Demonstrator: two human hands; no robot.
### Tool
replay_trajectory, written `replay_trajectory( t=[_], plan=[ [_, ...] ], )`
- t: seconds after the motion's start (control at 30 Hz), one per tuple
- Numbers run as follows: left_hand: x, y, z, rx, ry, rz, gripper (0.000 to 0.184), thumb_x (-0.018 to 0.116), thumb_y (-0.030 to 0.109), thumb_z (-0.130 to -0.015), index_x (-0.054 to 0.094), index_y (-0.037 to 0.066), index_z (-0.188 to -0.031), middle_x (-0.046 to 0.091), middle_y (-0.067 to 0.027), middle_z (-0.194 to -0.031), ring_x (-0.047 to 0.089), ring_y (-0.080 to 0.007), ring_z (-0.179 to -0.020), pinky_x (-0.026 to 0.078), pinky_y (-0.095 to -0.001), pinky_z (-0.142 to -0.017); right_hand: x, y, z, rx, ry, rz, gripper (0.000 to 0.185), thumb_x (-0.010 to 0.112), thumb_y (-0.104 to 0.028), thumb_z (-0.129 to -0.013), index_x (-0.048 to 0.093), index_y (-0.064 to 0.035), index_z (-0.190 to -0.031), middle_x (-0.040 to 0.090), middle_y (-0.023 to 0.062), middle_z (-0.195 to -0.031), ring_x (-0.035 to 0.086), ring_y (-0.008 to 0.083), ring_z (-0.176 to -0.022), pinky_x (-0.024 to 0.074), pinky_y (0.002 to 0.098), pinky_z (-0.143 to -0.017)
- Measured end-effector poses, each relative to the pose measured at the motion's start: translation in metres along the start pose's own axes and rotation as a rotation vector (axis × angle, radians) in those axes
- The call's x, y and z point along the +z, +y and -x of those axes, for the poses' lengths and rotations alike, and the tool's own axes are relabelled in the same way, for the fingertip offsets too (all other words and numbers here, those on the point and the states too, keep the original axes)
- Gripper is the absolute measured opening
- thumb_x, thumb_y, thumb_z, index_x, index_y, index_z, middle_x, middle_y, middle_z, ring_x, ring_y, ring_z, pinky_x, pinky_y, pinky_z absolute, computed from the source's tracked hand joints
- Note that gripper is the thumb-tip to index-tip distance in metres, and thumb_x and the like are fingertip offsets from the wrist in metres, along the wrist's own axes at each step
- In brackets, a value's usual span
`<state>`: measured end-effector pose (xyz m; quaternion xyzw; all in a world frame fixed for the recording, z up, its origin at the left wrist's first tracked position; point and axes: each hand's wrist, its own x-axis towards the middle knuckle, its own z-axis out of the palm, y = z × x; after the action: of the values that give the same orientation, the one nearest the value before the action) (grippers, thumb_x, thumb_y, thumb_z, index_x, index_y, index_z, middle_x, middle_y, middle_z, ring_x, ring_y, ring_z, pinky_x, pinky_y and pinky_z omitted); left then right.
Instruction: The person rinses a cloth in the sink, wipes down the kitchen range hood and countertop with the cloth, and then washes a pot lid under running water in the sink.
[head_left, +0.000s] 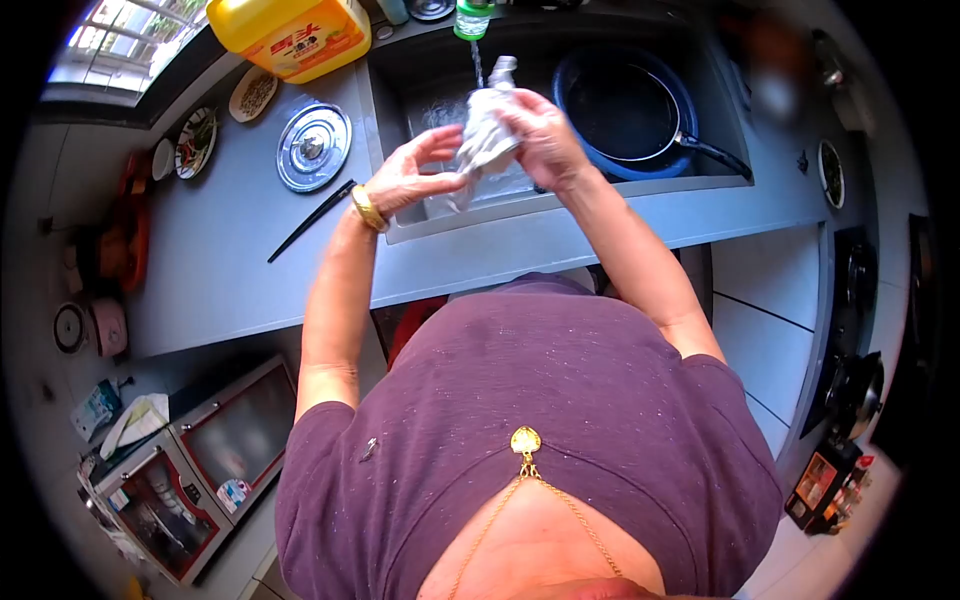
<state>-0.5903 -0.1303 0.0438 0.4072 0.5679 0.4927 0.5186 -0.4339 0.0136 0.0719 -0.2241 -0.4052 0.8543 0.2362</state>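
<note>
Over the sink my right hand grips a crumpled whitish cloth, its fingers closed on the upper right side. My left hand, with a gold bangle at the wrist, is at the cloth's left side. Its fingers and thumb are spread apart, and the thumb tip comes up to the cloth's edge; I cannot tell whether it touches. Water runs from a green-tipped faucet just behind the cloth. In the right part of the sink, a dark frying pan sits in a blue basin.
Left of the sink, a metal pot lid and black chopsticks lie on the grey counter. A large yellow jug stands behind them. Plates of food are farther left. The pan's handle reaches the sink's right edge.
</note>
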Motion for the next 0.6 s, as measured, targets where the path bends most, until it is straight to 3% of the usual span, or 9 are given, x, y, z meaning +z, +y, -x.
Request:
replay_trajectory(
  t=[0.07,0.13,0.17,0.23,0.27,0.37,0.43,0.53,0.6],
  plan=[
    [0.023,0.026,-0.005,0.03,-0.006,0.233,0.055,0.074,0.014,-0.073,0.049,0.006,-0.122,0.055,-0.0075,-0.114,0.054,-0.0185,-0.102,0.045,-0.0332,-0.088,0.02,-0.004,0.009,-0.056,-0.075,0.344,0.05,0.063,-0.01,-0.078,0.044,0.0036,-0.122,0.058,0.0119,-0.105,0.058,0.0172,-0.091,0.0491,0.0296,-0.078],
    [0.023,0.027,-0.012,0.106,0.009,0.142,0.04,0.069,0.011,-0.078,0.054,0.004,-0.115,0.06,-0.0059,-0.104,0.058,-0.015,-0.094,0.048,-0.0305,-0.083,0.029,-0.011,0.015,-0.159,-0.116,0.628,0.067,0.062,-0.012,-0.075,0.032,0.0087,-0.131,0.057,0.0165,-0.108,0.058,0.0192,-0.094,0.0487,0.0292,-0.081],
    [0.021,0.026,-0.013,0.085,0.004,0.156,0.035,0.067,0.01,-0.08,0.055,0.003,-0.112,0.061,-0.0052,-0.1,0.059,-0.0138,-0.091,0.049,-0.0293,-0.081,0.026,-0.015,0.015,-0.188,-0.139,0.686,0.065,0.062,-0.011,-0.074,0.034,0.0086,-0.13,0.057,0.0168,-0.106,0.059,0.0199,-0.093,0.0487,0.0292,-0.081],
    [0.017,0.033,-0.01,0.119,0.014,-0.001,0.021,0.062,0.011,-0.084,0.06,0.001,-0.103,0.061,-0.0011,-0.089,0.057,-0.0093,-0.083,0.048,-0.0244,-0.075,0.021,-0.015,0.013,-0.325,-0.045,0.72,0.058,0.059,-0.007,-0.072,0.04,0.0121,-0.123,0.059,0.0113,-0.096,0.057,0.0111,-0.081,0.0482,0.0238,-0.072],
    [0.011,0.032,-0.009,0.127,0.036,-0.039,0.019,0.061,0.012,-0.084,0.061,0.001,-0.1,0.06,-0.0002,-0.087,0.056,-0.0078,-0.081,0.047,-0.0234,-0.073,0.02,-0.019,0.016,-0.36,-0.028,0.692,0.047,0.059,-0.008,-0.071,0.05,0.0095,-0.115,0.06,0.0082,-0.09,0.055,0.0098,-0.078,0.0477,0.0234,-0.07],
    [0.003,0.037,-0.005,0.229,0.155,-0.214,0.014,0.058,0.013,-0.087,0.062,0.002,-0.095,0.058,0.0021,-0.081,0.052,-0.0054,-0.076,0.044,-0.0213,-0.068,0.011,-0.03,0.019,-0.242,-0.12,0.682,0.035,0.059,-0.008,-0.071,0.057,0.0067,-0.103,0.06,0.004,-0.083,0.054,0.0081,-0.074,0.0467,0.0229,-0.066],
    [-0.005,0.048,0.0,0.251,0.295,-0.124,0.013,0.055,0.012,-0.089,0.061,0.002,-0.094,0.058,0.0023,-0.081,0.052,-0.0056,-0.076,0.044,-0.0207,-0.069,-0.001,-0.028,0.021,-0.352,-0.073,0.876,0.024,0.058,-0.011,-0.072,0.061,0.0015,-0.091,0.057,0.0026,-0.072,0.05,0.0072,-0.064,0.0435,0.0239,-0.059],
    [-0.021,0.062,0.007,0.276,0.323,0.027,0.014,0.052,0.015,-0.091,0.059,0.004,-0.095,0.057,0.0031,-0.082,0.05,-0.004,-0.074,0.043,-0.0191,-0.07,-0.022,-0.028,0.021,-0.163,-0.138,1.012,0.01,0.058,-0.009,-0.077,0.059,-0.0007,-0.082,0.051,-0.0023,-0.068,0.044,0.0052,-0.062,0.04,0.0218,-0.056],
    [-0.022,0.072,0.009,0.3,0.345,0.029,0.014,0.052,0.017,-0.092,0.058,0.005,-0.095,0.056,0.0036,-0.081,0.048,-0.0028,-0.073,0.042,-0.0178,-0.067,-0.025,-0.03,0.017,-0.218,-0.103,0.77,0.008,0.059,-0.01,-0.08,0.06,-0.0015,-0.082,0.052,-0.0022,-0.068,0.045,0.0044,-0.06,0.0387,0.0207,-0.052]
  ],
)
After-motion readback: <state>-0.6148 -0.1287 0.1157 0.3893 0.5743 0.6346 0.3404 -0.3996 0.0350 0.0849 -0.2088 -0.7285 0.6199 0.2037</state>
